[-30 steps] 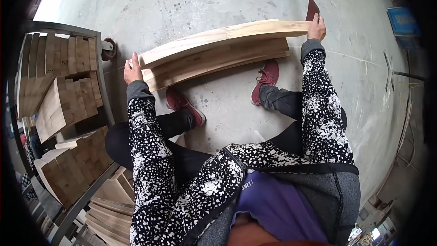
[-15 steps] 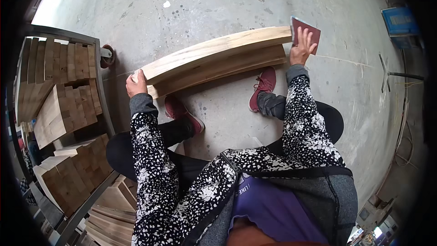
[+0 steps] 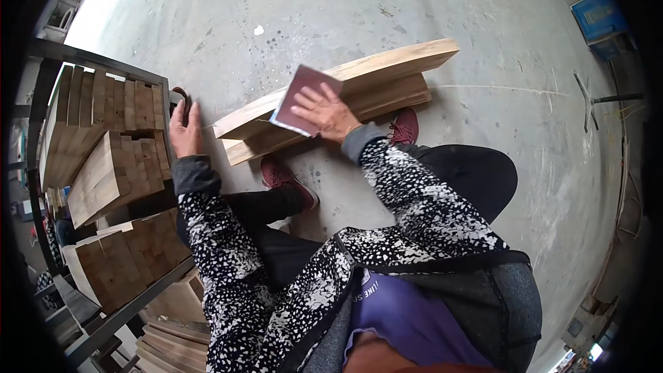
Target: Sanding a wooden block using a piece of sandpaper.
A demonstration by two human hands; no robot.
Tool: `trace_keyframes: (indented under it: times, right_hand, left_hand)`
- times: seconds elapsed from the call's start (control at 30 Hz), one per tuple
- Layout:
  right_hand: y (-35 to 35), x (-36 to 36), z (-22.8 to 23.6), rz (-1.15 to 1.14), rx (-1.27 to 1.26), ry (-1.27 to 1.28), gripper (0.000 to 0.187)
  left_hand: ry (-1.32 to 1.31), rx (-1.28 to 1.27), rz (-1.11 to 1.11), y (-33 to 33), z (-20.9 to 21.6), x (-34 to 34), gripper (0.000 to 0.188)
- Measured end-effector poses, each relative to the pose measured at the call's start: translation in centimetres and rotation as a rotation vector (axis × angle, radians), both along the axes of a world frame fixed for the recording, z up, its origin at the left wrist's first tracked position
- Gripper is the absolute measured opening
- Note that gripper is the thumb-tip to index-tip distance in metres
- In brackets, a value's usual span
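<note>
Wooden planks lie stacked on the concrete floor, their near edge partly hidden behind the right hand, which presses flat on a maroon sanding sheet atop them. Left hand rests open by the rack; its fingertips are hard to make out.

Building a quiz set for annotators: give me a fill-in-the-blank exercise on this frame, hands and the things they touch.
1. The right hand presses a dark red rectangular sheet of ____ onto the long pale wooden plank.
2. The left hand rests near the plank's ____ end, beside the dark metal rack of stacked wooden blocks.
3. The plank lies on a second plank on the grey ____ floor.
4. The red shoes sit on the side of the planks ____ the person.

Missing words: sandpaper; left; concrete; nearer
</note>
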State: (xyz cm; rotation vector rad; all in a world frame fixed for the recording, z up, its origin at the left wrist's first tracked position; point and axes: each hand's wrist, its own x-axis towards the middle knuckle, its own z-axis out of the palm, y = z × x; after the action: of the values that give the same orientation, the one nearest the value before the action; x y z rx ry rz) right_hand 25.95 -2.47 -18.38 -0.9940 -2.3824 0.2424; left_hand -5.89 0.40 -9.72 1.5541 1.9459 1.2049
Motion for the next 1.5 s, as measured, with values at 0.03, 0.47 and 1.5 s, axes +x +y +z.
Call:
trace_keyframes:
  times: [0.03, 0.47, 1.5]
  right_hand:
    - [0.8, 2.1, 0.3, -0.107, 0.039, -0.079, 0.056]
    - [6.1, 18.3, -2.1, -1.107, -0.127, -0.130, 0.052]
    - [7.1, 24.0, -1.4, -1.133, -0.146, -0.084, 0.050]
  left_hand:
    - [-0.107, 0.011, -0.031, -0.7, 3.0, 0.0, 0.053]
    - [-0.026, 0.174, 0.071, -0.8, 9.5, -1.7, 0.042]
    - [0.061, 0.084, 0.039, -1.2, 8.5, -0.9, 0.043]
